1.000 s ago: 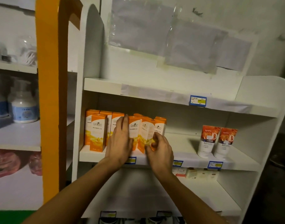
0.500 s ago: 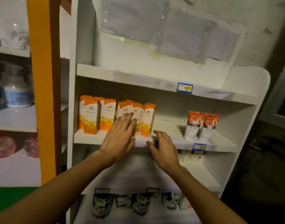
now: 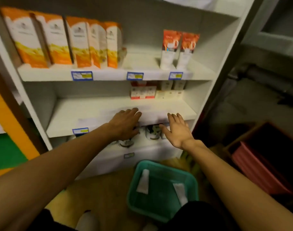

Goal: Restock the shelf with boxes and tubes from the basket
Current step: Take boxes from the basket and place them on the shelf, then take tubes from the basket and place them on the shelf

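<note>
I see the white shelf unit (image 3: 222,52) filling most of the view. On its upper board a row of orange-and-white boxes (image 3: 67,42) stands upright at the left, and two orange-topped tubes (image 3: 179,49) stand cap-down side by side at the right, well apart from the boxes. On the middle board, red-and-white small boxes (image 3: 142,91) and pale boxes (image 3: 171,90) sit at the back right. Dark tins (image 3: 153,132) on the board below, partly hidden by my hands. The teal basket (image 3: 134,185) is on the floor in front of the unit, with two white tubes (image 3: 143,181) lying flat inside, apart from each other. My left hand (image 3: 125,124) is spread, fingers straight, holding nothing, in front of the middle board's edge. My right hand (image 3: 177,130) is likewise wide, empty, just beside it. Blue-and-yellow price labels (image 3: 82,75) on the board edges; frame is blurry.
</note>
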`<action>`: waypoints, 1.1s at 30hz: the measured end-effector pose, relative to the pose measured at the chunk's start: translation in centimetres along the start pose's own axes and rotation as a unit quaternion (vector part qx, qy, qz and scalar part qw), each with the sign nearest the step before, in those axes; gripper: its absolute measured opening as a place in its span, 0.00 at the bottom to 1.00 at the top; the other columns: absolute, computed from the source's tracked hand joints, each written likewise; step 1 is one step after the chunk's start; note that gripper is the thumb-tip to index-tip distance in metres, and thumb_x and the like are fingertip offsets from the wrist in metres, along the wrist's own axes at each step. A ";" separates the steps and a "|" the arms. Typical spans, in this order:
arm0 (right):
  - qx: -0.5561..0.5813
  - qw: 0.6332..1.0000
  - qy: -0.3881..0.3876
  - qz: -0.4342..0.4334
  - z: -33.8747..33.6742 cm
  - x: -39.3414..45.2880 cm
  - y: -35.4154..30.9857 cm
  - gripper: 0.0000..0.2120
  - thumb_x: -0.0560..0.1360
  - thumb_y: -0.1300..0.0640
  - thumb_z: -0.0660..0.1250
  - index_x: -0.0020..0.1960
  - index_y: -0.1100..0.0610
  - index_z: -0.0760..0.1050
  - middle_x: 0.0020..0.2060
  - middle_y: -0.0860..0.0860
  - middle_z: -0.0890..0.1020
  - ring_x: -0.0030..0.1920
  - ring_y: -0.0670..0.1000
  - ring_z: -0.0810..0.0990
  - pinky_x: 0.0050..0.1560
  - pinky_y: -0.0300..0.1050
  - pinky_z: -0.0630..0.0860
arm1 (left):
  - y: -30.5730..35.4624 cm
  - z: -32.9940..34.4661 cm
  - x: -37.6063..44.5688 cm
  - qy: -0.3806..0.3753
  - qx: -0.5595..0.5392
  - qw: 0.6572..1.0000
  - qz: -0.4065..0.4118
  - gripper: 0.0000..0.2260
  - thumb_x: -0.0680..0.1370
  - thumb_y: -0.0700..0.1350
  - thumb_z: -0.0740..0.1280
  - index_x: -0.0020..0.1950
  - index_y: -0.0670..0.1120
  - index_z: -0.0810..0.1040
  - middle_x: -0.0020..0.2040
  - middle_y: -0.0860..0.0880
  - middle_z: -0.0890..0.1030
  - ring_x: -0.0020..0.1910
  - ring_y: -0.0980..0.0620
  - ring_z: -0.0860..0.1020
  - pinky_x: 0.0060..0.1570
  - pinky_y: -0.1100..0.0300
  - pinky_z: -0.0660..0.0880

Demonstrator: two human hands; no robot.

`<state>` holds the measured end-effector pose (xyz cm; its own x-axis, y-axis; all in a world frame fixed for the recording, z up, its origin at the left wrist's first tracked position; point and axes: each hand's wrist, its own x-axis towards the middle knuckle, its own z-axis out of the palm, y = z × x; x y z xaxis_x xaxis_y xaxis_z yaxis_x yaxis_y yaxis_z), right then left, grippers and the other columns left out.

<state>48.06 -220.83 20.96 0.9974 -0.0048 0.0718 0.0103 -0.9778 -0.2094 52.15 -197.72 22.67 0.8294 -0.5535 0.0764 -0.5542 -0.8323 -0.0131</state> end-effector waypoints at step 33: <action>0.032 0.901 -0.372 0.220 31.5 -4.9 24.6 0.34 0.78 0.43 0.65 0.76 0.60 0.58 0.71 0.59 0.69 0.69 0.60 0.72 0.66 0.55 0.72 | 9.5 37.0 8.9 -0.369 -0.157 0.907 -0.127 0.36 0.81 0.56 0.65 0.81 0.41 0.52 0.75 0.39 0.67 0.72 0.41 0.70 0.69 0.49 0.69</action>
<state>45.66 -238.26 -15.27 0.6770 -0.2241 -0.7011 -0.4180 -0.9011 -0.1157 56.91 -211.75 -13.69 0.6897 -0.3128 -0.6531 -0.2359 -0.9497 0.2057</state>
